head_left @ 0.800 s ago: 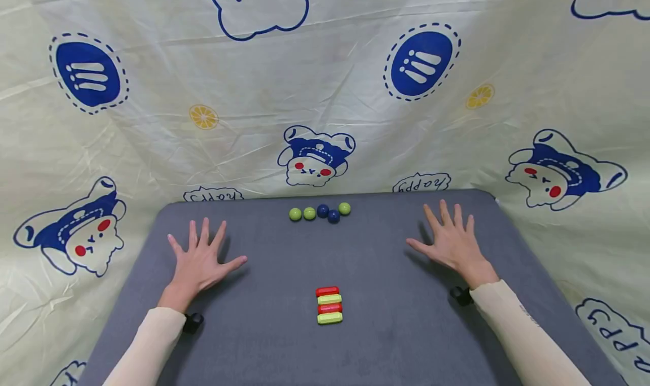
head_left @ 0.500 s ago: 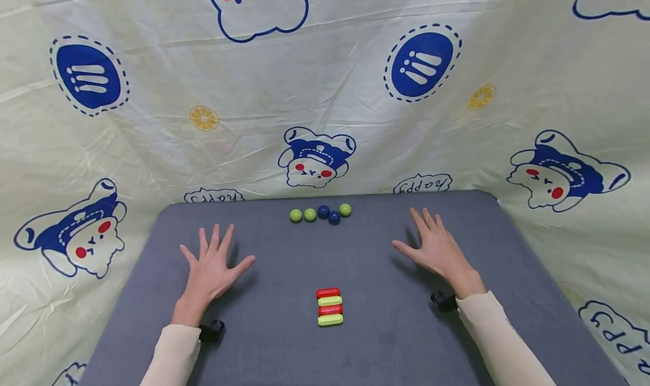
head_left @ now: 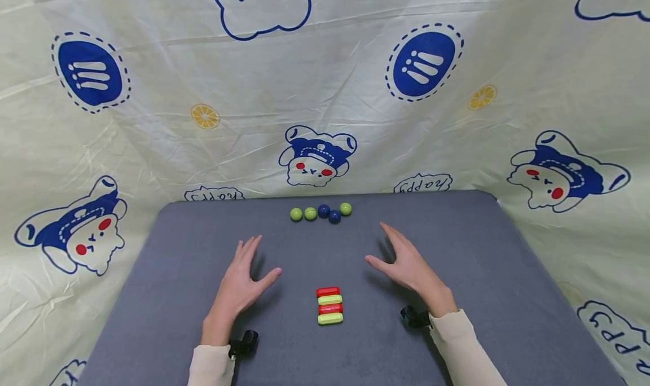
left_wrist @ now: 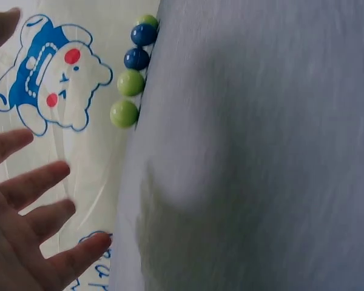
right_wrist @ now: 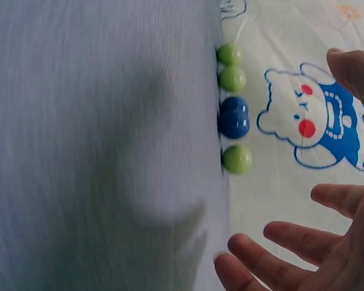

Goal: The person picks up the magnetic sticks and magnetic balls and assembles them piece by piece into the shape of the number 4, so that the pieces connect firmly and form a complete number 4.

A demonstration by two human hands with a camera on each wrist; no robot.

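My left hand hovers over the table left of a short column of blocks, fingers spread and holding nothing. Across from it, my right hand is also above the table with thumb and fingers apart and nothing in its grasp. Between and slightly nearer than the hands lie two red blocks and two yellow-green blocks, alternating in colour and lying side by side. Toward the far edge sit green balls and two blue balls in a loose row. Both wrist views show these balls beyond the spread fingers.
A grey cloth-covered table carries everything. Behind it and at both sides hangs a pale curtain printed with cartoon bears. A black wrist camera is strapped to the left wrist, another black camera to the right.
Both hands have moved inward and toward the person, coming closer to each other and to the blocks. Their fingers have turned more toward the middle. Blocks and balls have stayed in place.
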